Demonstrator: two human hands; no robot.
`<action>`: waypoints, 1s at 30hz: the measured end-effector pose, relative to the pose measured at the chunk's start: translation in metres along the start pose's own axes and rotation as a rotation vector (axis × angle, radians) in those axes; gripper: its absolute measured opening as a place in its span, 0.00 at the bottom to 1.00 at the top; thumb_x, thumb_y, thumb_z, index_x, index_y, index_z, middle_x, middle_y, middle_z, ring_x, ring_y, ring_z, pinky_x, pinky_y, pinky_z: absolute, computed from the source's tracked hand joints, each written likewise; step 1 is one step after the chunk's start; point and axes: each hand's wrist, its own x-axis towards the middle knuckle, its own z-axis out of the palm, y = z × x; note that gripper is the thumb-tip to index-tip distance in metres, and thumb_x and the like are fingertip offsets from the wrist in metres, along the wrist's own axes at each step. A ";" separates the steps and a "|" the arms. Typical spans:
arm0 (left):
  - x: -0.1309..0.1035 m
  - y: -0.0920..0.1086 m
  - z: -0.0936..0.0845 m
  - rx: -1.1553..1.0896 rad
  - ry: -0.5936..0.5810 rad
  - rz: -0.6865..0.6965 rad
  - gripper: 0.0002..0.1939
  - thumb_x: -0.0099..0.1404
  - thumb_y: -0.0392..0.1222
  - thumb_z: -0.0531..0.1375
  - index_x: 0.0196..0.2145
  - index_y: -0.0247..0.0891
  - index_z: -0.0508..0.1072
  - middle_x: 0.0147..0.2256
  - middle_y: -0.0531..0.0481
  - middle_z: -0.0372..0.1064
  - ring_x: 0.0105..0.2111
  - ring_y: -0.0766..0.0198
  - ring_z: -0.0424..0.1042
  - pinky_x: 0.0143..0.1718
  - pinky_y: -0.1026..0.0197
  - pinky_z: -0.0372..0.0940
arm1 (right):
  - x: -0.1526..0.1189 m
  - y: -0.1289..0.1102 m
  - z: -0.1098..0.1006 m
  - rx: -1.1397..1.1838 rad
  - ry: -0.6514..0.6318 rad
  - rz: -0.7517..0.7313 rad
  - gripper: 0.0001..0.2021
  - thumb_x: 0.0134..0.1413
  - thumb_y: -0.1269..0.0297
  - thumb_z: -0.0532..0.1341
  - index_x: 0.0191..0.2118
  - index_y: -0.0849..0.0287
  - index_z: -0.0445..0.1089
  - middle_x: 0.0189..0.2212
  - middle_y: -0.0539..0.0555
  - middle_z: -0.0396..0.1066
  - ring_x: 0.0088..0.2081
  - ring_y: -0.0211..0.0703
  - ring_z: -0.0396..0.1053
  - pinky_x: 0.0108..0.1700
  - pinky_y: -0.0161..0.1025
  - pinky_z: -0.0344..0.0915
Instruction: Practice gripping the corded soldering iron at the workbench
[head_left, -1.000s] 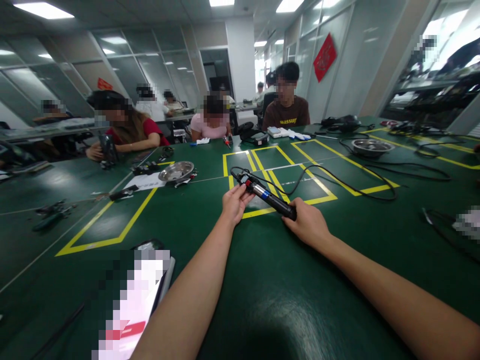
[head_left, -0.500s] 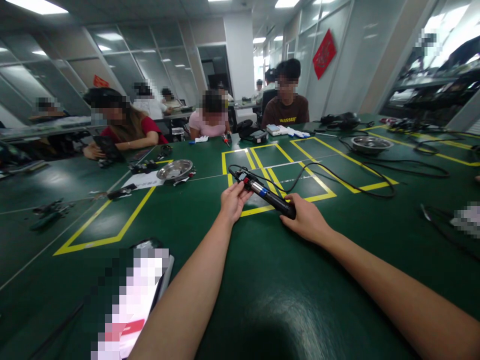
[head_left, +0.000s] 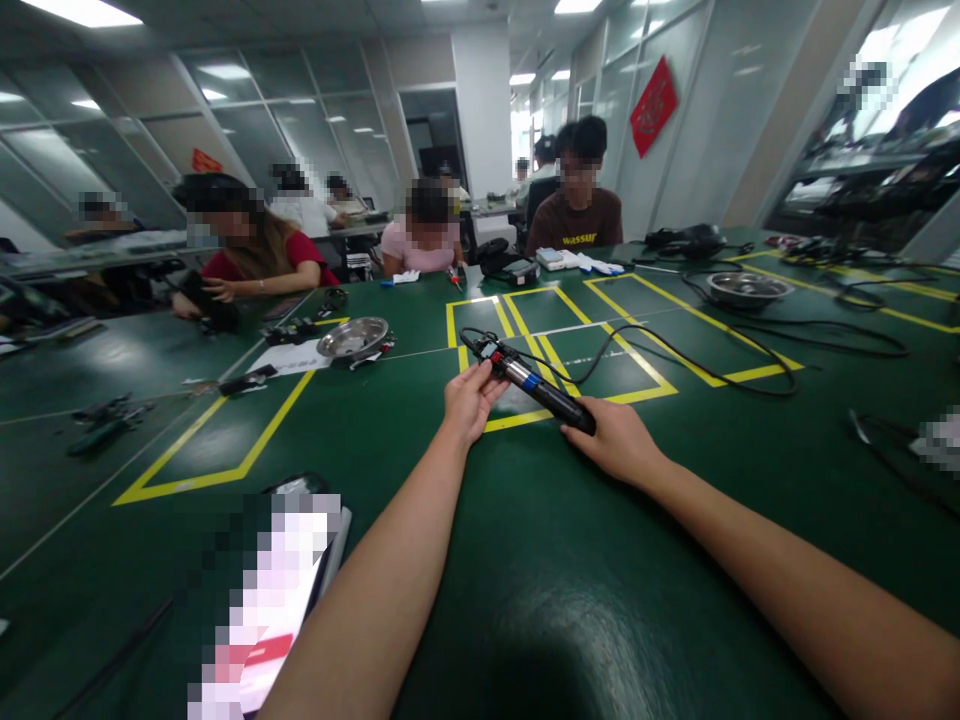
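Between both hands, just above the green table (head_left: 480,620), lies a black cylindrical corded tool (head_left: 555,398), shaped like an electric screwdriver, with a silver section and a blue band. My left hand (head_left: 466,405) is closed at its far left end, thumb and fingers by a small red part. My right hand (head_left: 616,438) wraps the near black end. The tool slants down from left to right. A black cable (head_left: 626,325) loops from its far end across the table to the right. The fingers partly hide both ends.
Yellow tape outlines (head_left: 517,422) mark the tabletop. A metal dish (head_left: 354,338) stands at left beside a paper sheet (head_left: 289,358), another metal dish (head_left: 750,288) at right. A bright-screened device (head_left: 274,600) is by my left forearm. Several people sit across the table.
The whole view has shifted slightly to the right. Both hands keep the same hold on the tool. A person at the left has tilted the dark object in their hands.
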 end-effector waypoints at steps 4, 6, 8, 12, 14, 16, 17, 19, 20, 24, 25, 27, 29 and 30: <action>0.002 -0.001 -0.002 -0.001 0.009 0.000 0.09 0.62 0.33 0.65 0.41 0.28 0.76 0.41 0.37 0.78 0.42 0.54 0.79 0.54 0.45 0.69 | 0.002 0.004 -0.008 0.176 -0.062 -0.052 0.19 0.60 0.56 0.62 0.52 0.61 0.73 0.43 0.57 0.77 0.41 0.49 0.74 0.41 0.37 0.64; 0.002 -0.001 -0.003 -0.014 0.019 -0.009 0.09 0.62 0.33 0.65 0.41 0.29 0.76 0.41 0.36 0.78 0.44 0.53 0.79 0.54 0.45 0.69 | 0.002 0.007 -0.012 0.245 -0.094 -0.060 0.19 0.60 0.56 0.61 0.53 0.60 0.73 0.43 0.56 0.77 0.41 0.48 0.74 0.41 0.36 0.65; 0.002 -0.001 -0.002 -0.022 0.020 -0.015 0.10 0.61 0.34 0.66 0.41 0.29 0.76 0.41 0.36 0.78 0.45 0.53 0.78 0.54 0.45 0.69 | 0.002 0.008 -0.015 0.285 -0.118 -0.068 0.19 0.61 0.56 0.60 0.53 0.60 0.73 0.43 0.55 0.77 0.40 0.47 0.74 0.41 0.36 0.65; 0.000 0.001 -0.001 -0.013 0.040 -0.026 0.10 0.61 0.33 0.66 0.42 0.29 0.76 0.41 0.37 0.79 0.44 0.53 0.79 0.53 0.45 0.69 | 0.001 0.007 -0.013 0.234 -0.087 -0.067 0.19 0.60 0.56 0.61 0.52 0.60 0.74 0.42 0.56 0.77 0.40 0.47 0.74 0.40 0.37 0.65; -0.001 0.001 0.000 -0.011 0.049 -0.027 0.09 0.62 0.33 0.66 0.41 0.29 0.76 0.40 0.37 0.79 0.44 0.53 0.79 0.53 0.45 0.70 | 0.000 0.004 -0.008 0.166 -0.019 -0.048 0.19 0.59 0.56 0.62 0.52 0.61 0.73 0.44 0.58 0.77 0.43 0.49 0.74 0.43 0.38 0.65; -0.002 0.002 0.000 -0.013 0.031 -0.022 0.09 0.62 0.33 0.65 0.41 0.29 0.76 0.41 0.37 0.79 0.44 0.53 0.79 0.53 0.45 0.70 | -0.002 0.002 -0.002 0.100 0.054 -0.023 0.20 0.57 0.57 0.63 0.52 0.63 0.72 0.46 0.60 0.76 0.45 0.52 0.73 0.47 0.41 0.64; -0.002 0.002 0.000 -0.015 0.018 -0.017 0.09 0.62 0.33 0.65 0.41 0.29 0.76 0.41 0.37 0.78 0.44 0.54 0.79 0.53 0.46 0.70 | -0.002 0.002 0.001 0.083 0.085 -0.010 0.21 0.57 0.57 0.64 0.53 0.63 0.71 0.46 0.61 0.75 0.46 0.52 0.73 0.48 0.41 0.64; -0.002 0.001 0.000 -0.013 0.003 -0.005 0.09 0.62 0.33 0.65 0.41 0.29 0.76 0.42 0.36 0.78 0.43 0.54 0.79 0.53 0.46 0.70 | -0.003 0.002 0.003 0.109 0.102 0.003 0.24 0.56 0.57 0.64 0.56 0.64 0.67 0.46 0.61 0.75 0.45 0.52 0.73 0.48 0.42 0.64; -0.002 0.001 0.000 -0.010 0.005 -0.002 0.09 0.62 0.33 0.65 0.41 0.29 0.76 0.42 0.37 0.78 0.43 0.54 0.79 0.53 0.46 0.70 | -0.003 0.003 0.004 0.148 0.090 0.007 0.26 0.57 0.56 0.64 0.58 0.64 0.65 0.45 0.60 0.75 0.44 0.51 0.73 0.46 0.41 0.64; -0.001 0.001 -0.001 -0.019 0.019 -0.017 0.09 0.61 0.33 0.66 0.41 0.29 0.76 0.41 0.37 0.78 0.44 0.54 0.79 0.54 0.46 0.69 | -0.001 0.005 0.000 0.272 -0.008 0.030 0.28 0.63 0.55 0.59 0.64 0.61 0.58 0.42 0.58 0.75 0.39 0.47 0.73 0.41 0.39 0.64; -0.001 0.000 -0.001 -0.024 0.015 -0.019 0.10 0.61 0.33 0.66 0.41 0.29 0.76 0.42 0.37 0.78 0.44 0.54 0.79 0.54 0.46 0.69 | -0.001 0.005 -0.001 0.274 -0.027 0.029 0.27 0.64 0.55 0.57 0.64 0.61 0.59 0.41 0.58 0.75 0.39 0.47 0.73 0.41 0.39 0.64; -0.001 0.000 -0.001 -0.028 0.005 -0.019 0.10 0.61 0.33 0.66 0.41 0.30 0.76 0.42 0.37 0.78 0.44 0.54 0.79 0.54 0.47 0.69 | 0.000 0.003 -0.003 0.246 -0.040 0.009 0.23 0.68 0.55 0.52 0.62 0.62 0.62 0.42 0.60 0.75 0.41 0.48 0.73 0.43 0.40 0.65; -0.001 0.000 -0.001 -0.017 -0.003 -0.019 0.09 0.62 0.33 0.66 0.41 0.29 0.76 0.41 0.37 0.78 0.42 0.55 0.79 0.53 0.46 0.70 | 0.000 0.000 -0.004 0.184 0.001 -0.009 0.24 0.67 0.52 0.52 0.61 0.63 0.64 0.47 0.63 0.73 0.45 0.51 0.72 0.47 0.42 0.65; -0.002 0.000 0.000 -0.009 -0.006 -0.019 0.08 0.62 0.32 0.65 0.40 0.29 0.76 0.40 0.38 0.79 0.41 0.55 0.79 0.53 0.46 0.70 | -0.001 -0.001 -0.004 0.147 0.031 -0.012 0.26 0.65 0.50 0.55 0.61 0.64 0.64 0.49 0.64 0.71 0.47 0.53 0.71 0.49 0.44 0.65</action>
